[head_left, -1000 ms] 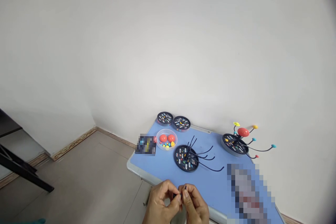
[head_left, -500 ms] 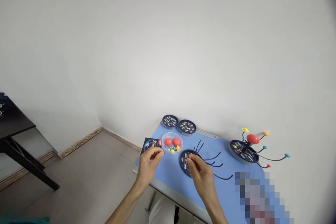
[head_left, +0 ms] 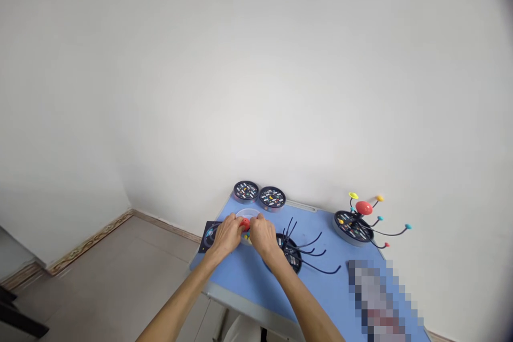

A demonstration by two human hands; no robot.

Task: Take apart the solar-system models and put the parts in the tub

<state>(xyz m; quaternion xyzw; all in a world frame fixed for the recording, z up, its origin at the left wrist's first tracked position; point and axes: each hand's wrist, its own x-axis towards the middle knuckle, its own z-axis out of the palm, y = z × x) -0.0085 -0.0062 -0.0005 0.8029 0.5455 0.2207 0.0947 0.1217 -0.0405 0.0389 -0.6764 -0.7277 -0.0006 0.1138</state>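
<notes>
Both hands are over a clear plastic bowl [head_left: 247, 212] on the blue table. My left hand [head_left: 228, 234] is closed at the bowl's left side, its fingertips on a red ball [head_left: 245, 223]. My right hand [head_left: 263, 234] is closed over the bowl's right side; its fingers hide what they hold, if anything. Small coloured balls [head_left: 247, 235] show between the hands. Just right of my right hand lies a round black base [head_left: 295, 261] with several bent black rods and no balls on the rods. My right wrist covers part of it.
Two round black discs [head_left: 246, 191] stand at the table's back edge. A dark printed card [head_left: 208, 236] lies left of the bowl. At right stands a model with coloured balls on bent rods [head_left: 352, 228]. A blurred patch [head_left: 377, 299] covers the front right. A wall rises behind.
Both hands have moved forward and inward, from apart over the table to together at the bowl. The view has shifted, so the table things sit farther left.
</notes>
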